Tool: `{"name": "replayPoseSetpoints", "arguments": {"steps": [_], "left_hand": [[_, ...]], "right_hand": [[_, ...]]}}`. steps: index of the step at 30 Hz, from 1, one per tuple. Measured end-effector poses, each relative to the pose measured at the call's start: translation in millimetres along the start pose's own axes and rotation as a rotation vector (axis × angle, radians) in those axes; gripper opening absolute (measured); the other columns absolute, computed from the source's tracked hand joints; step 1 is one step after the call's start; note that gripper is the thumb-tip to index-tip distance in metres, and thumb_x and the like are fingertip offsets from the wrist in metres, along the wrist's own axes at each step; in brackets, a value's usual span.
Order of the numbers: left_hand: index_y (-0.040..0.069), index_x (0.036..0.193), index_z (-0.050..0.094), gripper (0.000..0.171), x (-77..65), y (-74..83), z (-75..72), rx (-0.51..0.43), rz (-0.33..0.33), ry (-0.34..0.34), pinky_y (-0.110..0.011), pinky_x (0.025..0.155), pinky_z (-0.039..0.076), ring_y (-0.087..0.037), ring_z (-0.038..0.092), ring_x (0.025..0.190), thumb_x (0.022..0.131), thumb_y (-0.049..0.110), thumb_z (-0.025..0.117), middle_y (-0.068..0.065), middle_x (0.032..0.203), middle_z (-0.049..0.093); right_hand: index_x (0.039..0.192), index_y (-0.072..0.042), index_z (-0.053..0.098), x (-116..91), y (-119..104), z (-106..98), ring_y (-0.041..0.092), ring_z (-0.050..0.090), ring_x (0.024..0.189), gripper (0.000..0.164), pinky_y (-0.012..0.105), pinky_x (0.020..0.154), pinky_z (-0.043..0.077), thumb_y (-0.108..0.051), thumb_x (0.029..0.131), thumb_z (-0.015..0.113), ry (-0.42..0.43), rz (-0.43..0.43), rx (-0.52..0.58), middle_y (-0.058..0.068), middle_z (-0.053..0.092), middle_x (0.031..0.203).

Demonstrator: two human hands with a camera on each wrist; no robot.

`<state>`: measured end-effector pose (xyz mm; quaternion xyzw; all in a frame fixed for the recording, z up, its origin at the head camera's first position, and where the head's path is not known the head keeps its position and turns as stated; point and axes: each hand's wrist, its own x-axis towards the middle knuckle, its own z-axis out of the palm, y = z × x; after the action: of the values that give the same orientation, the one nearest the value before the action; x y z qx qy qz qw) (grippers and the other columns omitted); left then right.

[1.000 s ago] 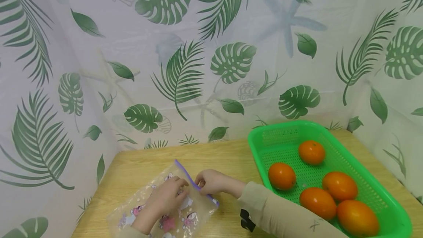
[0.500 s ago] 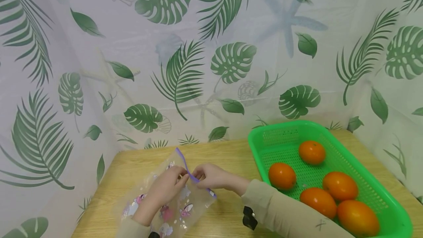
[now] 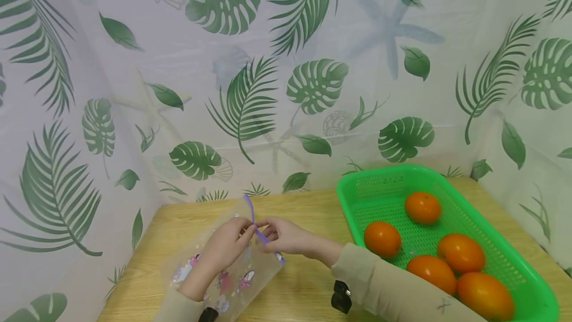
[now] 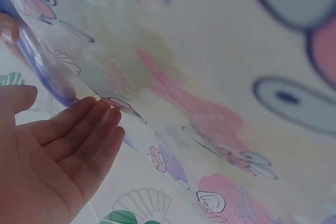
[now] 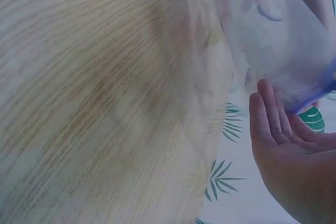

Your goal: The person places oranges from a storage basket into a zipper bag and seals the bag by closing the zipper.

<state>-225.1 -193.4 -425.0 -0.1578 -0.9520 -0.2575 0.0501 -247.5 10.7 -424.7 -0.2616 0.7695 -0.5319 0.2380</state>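
A clear zip bag [image 3: 246, 281] with pink cartoon prints and a purple zip strip [image 3: 249, 206] is held up at a slant over the wooden table. My left hand [image 3: 227, 243] pinches its purple edge near the middle between thumb and forefinger. Close beside it, my right hand [image 3: 288, 236] pinches the same edge slightly lower and to the right. Printed film of the bag [image 4: 210, 124] fills much of the left wrist view, past the left fingers [image 4: 79, 135]. In the right wrist view, the right fingers [image 5: 270, 111] lie against the bag's purple-edged end.
On the right of the table [image 3: 308, 202] stands a green plastic basket [image 3: 349, 207] with several oranges [image 3: 382, 238] in it. My right forearm passes along the basket's near left side. A leaf-printed sheet [image 3: 286, 113] hangs behind the table.
The bag's purple edge has been lifted off the table and tilted more upright. The left hand has moved up and right to pinch that edge; the right hand stays on it. The basket is unchanged.
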Motion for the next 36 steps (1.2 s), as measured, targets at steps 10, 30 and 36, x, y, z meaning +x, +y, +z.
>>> {"name": "replayPoseSetpoints", "arguments": {"steps": [10,30,36], "left_hand": [[0.006,0.107,0.071,0.02,4.9,7.9,-2.9,-0.123,-0.052,0.053,-0.043,0.086,0.062,-0.02,0.071,0.093,0.108,0.024,0.06,-0.006,0.101,0.073],[0.011,0.103,0.072,0.013,9.2,28.0,-15.8,-0.167,0.057,0.032,-0.04,0.09,0.063,-0.019,0.073,0.098,0.105,0.022,0.064,-0.001,0.101,0.074],[0.011,0.103,0.07,0.011,10.8,32.2,-14.9,-0.151,0.119,0.021,-0.045,0.095,0.062,-0.024,0.072,0.104,0.103,0.021,0.065,-0.003,0.104,0.074]], "right_hand": [[0.156,0.001,0.042,-12,-7,-2,0.033,0.065,0.122,0.071,0.046,0.095,0.061,-0.017,0.093,0.068,0.01,-0.051,-0.002,0.026,0.052,0.149],[0.137,0.009,0.054,-15,0,-5,0.026,0.069,0.116,0.041,0.045,0.101,0.061,-0.019,0.108,0.051,0.149,-0.167,0.157,0.029,0.063,0.135],[0.128,0.013,0.057,-13,-3,-12,0.01,0.071,0.097,0.036,0.043,0.098,0.063,-0.016,0.107,0.053,0.18,-0.15,0.197,0.027,0.07,0.12]]}}
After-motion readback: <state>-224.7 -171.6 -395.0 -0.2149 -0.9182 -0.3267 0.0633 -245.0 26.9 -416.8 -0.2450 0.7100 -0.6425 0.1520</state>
